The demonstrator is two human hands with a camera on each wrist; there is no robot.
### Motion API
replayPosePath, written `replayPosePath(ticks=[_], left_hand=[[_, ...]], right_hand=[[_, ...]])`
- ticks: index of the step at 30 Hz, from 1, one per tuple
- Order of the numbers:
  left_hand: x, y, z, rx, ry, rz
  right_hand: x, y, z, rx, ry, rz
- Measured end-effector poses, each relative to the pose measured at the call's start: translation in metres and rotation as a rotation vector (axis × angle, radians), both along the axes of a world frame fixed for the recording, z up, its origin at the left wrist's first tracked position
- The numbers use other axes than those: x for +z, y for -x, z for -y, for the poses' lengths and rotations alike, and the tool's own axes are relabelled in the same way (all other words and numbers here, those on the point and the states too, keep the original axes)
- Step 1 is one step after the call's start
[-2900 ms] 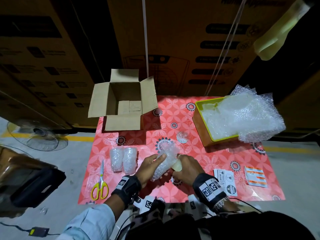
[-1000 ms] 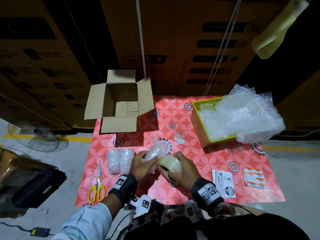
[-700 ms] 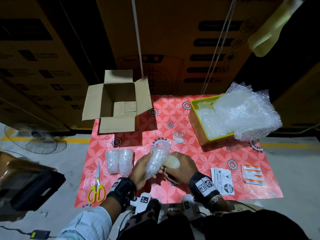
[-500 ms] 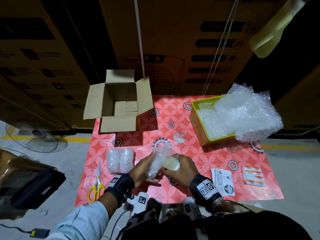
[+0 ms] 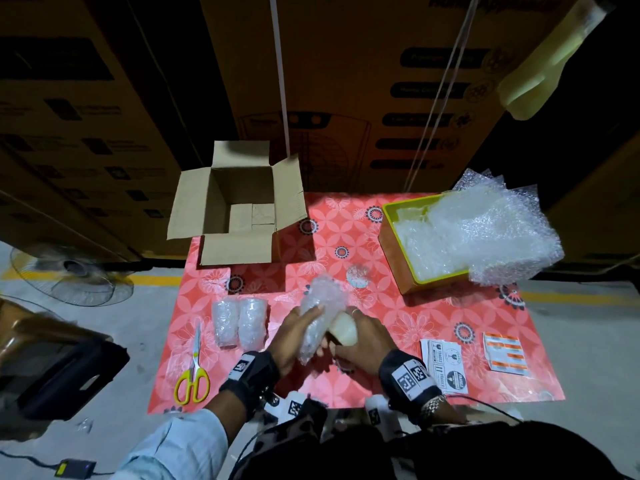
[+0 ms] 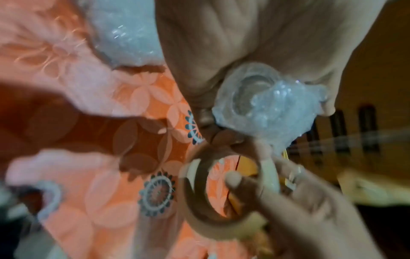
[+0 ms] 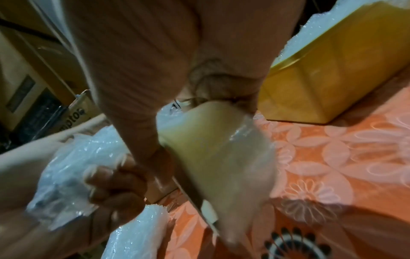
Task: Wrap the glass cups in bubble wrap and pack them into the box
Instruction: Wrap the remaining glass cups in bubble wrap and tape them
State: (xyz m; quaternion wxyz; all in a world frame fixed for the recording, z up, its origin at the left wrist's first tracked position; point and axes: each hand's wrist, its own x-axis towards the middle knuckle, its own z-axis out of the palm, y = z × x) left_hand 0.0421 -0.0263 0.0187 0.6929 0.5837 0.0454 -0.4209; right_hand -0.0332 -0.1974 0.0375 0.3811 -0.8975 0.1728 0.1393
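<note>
Head view shows the left hand [image 5: 294, 336] curled round a glass cup rolled in clear bubble wrap [image 5: 320, 313], held tilted above the red flower-patterned tablecloth [image 5: 433, 317] in front of the person, while the right hand [image 5: 360, 337] grips a cream-coloured roll of tape [image 5: 343, 332] pressed against the bundle's side. From the left wrist the thick glass base of the cup [image 6: 250, 91] shows through the open end of the wrap, so that end is not yet closed. My judgement: the bundle is light but breakable, and the wrap is soft and slick, so it could slide off the glass or spring open unless the fingers clamp across the overlapping seam at mid-body; squeezing the loose, empty end of the wrap would give no real hold. Two wrapped cups [image 5: 240, 322] already lie side by side just left of the hands, and one bare small glass cup [image 5: 358, 276] stands beyond them. An open brown cardboard box [image 5: 239, 206] waits at the far left corner with no cups visible inside it, and spare bubble wrap [image 5: 485, 233] spills from a yellow-green tray [image 5: 391, 244] on the right.
</note>
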Motion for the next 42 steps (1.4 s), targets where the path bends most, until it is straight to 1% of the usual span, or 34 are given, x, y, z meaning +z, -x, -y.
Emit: replayPosePath(ticks=[2,3,5,6,8,9,11,13,15,18,20,21,23,25,27,28,29,31,32,34,36,38,40,42], left_hand=[[-0.001,-0.005,-0.005,-0.017,0.064,-0.189],[0.001,-0.007,-0.008,-0.046,0.087,-0.26],[-0.001,-0.01,-0.014,-0.068,0.102,-0.285],[-0.004,-0.01,-0.017,-0.062,0.095,-0.27],[-0.003,-0.009,-0.018,-0.042,0.088,-0.291],[-0.003,-0.008,-0.018,-0.031,0.078,-0.282],[-0.008,-0.008,-0.017,-0.052,0.016,-0.167],[-0.012,-0.006,-0.014,-0.101,-0.13,0.014],[-0.018,-0.004,-0.009,-0.082,-0.226,0.107],[-0.027,-0.007,-0.007,0.029,-0.223,0.113],[-0.012,-0.005,-0.008,0.036,-0.162,0.096],[-0.003,-0.003,-0.008,0.035,-0.101,0.066],[0.009,-0.001,-0.007,-0.018,0.042,-0.082],[0.009,0.001,-0.007,-0.066,0.153,-0.26],[0.012,0.003,-0.007,-0.034,0.253,-0.417],[0.012,0.005,-0.006,-0.018,0.3,-0.465],[0.011,0.005,-0.008,0.003,0.319,-0.472],[0.006,0.002,-0.013,0.016,0.288,-0.436],[0.0,0.001,-0.015,-0.01,0.242,-0.407],[0.0,0.001,-0.016,-0.086,0.117,-0.302],[0.003,0.007,-0.014,-0.18,0.026,-0.229],[0.003,0.013,-0.011,-0.248,-0.036,-0.108],[-0.008,0.017,-0.008,-0.216,-0.049,0.037],[-0.014,0.019,-0.003,-0.114,-0.125,0.104]], right_hand=[[0.0,0.009,0.0,-0.045,-0.156,0.028],[-0.002,0.013,-0.001,-0.075,-0.195,0.054],[-0.006,0.019,-0.001,-0.125,-0.209,0.131],[-0.007,0.02,-0.001,-0.137,-0.178,0.163],[-0.007,0.019,-0.001,-0.136,-0.103,0.194],[-0.007,0.019,-0.001,-0.131,-0.081,0.197],[-0.005,0.016,-0.002,-0.108,-0.044,0.205],[-0.002,0.013,-0.006,-0.074,-0.014,0.231],[-0.001,0.011,-0.009,-0.042,0.001,0.246],[0.001,0.008,-0.012,-0.046,0.013,0.245],[0.005,0.009,-0.012,-0.04,0.045,0.18],[0.004,0.011,-0.011,-0.025,0.091,0.13],[0.004,0.014,-0.009,-0.004,0.155,0.048],[0.004,0.015,-0.01,-0.023,0.102,0.044],[0.007,0.016,-0.012,-0.025,0.04,0.053],[0.007,0.016,-0.013,-0.016,0.032,0.055],[0.007,0.017,-0.014,-0.016,0.032,0.054],[0.004,0.018,-0.014,-0.026,0.035,0.052],[0.002,0.02,-0.013,-0.024,0.033,0.049],[0.003,0.022,-0.014,-0.016,0.025,0.045],[0.008,0.024,-0.015,-0.01,0.016,0.051],[0.012,0.024,-0.018,-0.005,0.011,0.054],[0.014,0.023,-0.019,0.002,0.023,0.066],[0.014,0.021,-0.02,-0.006,0.01,0.076]])
